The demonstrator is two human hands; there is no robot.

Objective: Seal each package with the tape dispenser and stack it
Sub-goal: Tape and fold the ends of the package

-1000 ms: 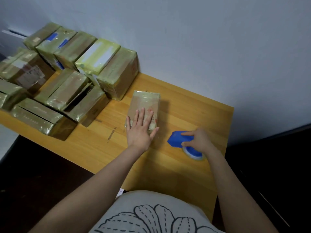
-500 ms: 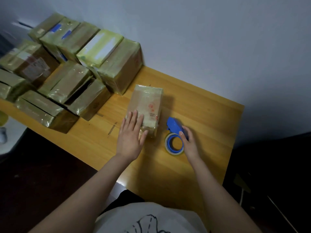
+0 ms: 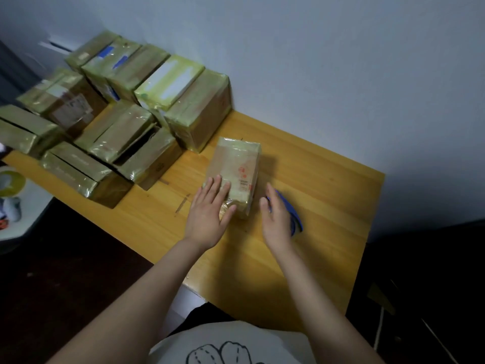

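1. One tabletop [image 3: 315, 206] carries everything. The pile of taped packages [image 3: 194, 111] at its far left has not shifted.
2. The package [image 3: 236, 164] I am working on lies where it was, in the middle of the tabletop, near the pile's closest box, with its long side pointing away from me.
3. My left hand [image 3: 207, 216] has slid back from the middle of the package's top to its near end. The fingers [image 3: 212, 187] lie flat and a little apart on top, and the thumb rests against the end face, pinning the package.
4. My right hand [image 3: 277, 222] has come in from well off to the right and now stands just beside the package's right side. Its palm is turned away, so I cannot tell whether it is gripping anything.
5. The tape dispenser [image 3: 295, 216] lay flat with its roll showing half a second ago. Now it is up on edge behind that hand. I judge I am lining up to start a strip at the near end, and stacking comes after that.
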